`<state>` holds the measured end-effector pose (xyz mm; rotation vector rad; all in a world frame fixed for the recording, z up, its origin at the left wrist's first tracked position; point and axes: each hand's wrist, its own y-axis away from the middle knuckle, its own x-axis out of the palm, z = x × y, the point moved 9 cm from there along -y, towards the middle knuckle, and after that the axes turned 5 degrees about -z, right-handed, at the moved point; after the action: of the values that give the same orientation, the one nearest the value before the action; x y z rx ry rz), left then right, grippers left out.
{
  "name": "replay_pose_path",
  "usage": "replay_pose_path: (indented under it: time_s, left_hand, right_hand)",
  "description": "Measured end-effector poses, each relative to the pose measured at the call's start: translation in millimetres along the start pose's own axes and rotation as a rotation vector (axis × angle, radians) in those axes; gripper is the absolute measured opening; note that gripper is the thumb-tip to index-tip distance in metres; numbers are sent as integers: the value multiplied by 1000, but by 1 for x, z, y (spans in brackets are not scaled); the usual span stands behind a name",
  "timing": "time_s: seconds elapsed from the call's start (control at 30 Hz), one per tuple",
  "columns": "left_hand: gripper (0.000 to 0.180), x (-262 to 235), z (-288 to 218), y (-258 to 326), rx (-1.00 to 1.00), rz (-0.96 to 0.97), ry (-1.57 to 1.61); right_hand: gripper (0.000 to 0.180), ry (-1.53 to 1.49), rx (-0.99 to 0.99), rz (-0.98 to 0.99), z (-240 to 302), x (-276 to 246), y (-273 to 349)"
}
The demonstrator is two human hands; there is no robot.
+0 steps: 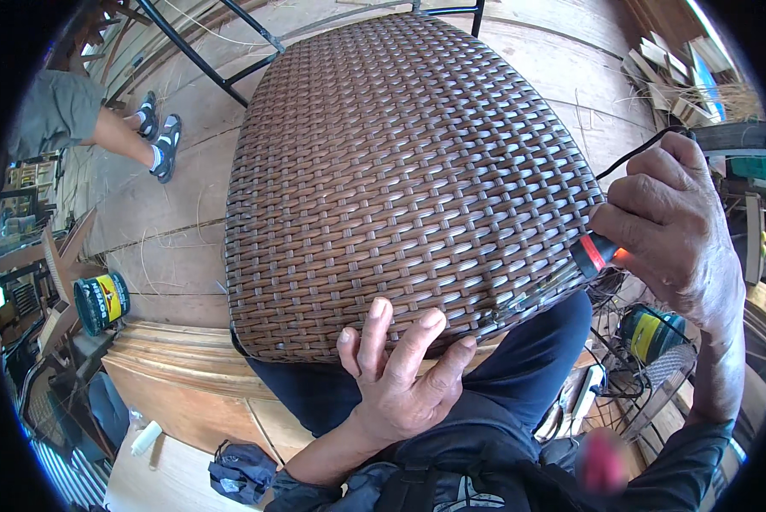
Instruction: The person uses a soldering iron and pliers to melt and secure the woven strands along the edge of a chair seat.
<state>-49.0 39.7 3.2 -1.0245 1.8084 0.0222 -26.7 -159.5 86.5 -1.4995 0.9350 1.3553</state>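
A brown woven wicker seat panel (383, 171) lies across my lap, its near edge toward me. My left hand (404, 375) rests at that near edge with fingers spread, fingertips on the weave, holding nothing. On the right, my right hand (669, 222) is closed round the dark handle of a soldering iron (589, 254) with a red band and a small orange glow. Its metal shaft slants down to the left, with the tip at the weave near the right part of the near edge. From the hand a black cord (639, 155) trails off.
Another person's leg (127, 141) stands at the far left. Black metal frame bars (200, 60) rise beyond the panel. A green can (101, 303) sits left and another can (652, 334) right, beside tangled dark strands. Stacked boards (178, 358) and a dark cloth (242, 469) lie lower left.
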Motion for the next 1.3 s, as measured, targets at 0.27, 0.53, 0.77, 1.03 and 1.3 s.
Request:
replay_pose_path:
  time_s: [0.27, 0.53, 0.77, 1.03, 1.3]
  left_hand:
    - [31, -1, 0, 2, 12, -29, -3]
    - [23, -6, 5, 2, -37, -62, 86]
    - [31, 1, 3, -12, -49, 98, 0]
    - [43, 11, -8, -8, 76, 164, -136]
    - [49, -11, 2, 7, 24, 130, -79]
  right_hand:
    - [36, 27, -7, 12, 1, 0, 1]
    - [34, -25, -11, -5, 0, -3, 4]
    - [31, 142, 159, -26, -30, -42, 18]
    - [33, 35, 383, -102, -51, -53, 58]
    - [33, 84, 229, -91, -8, -37, 26]
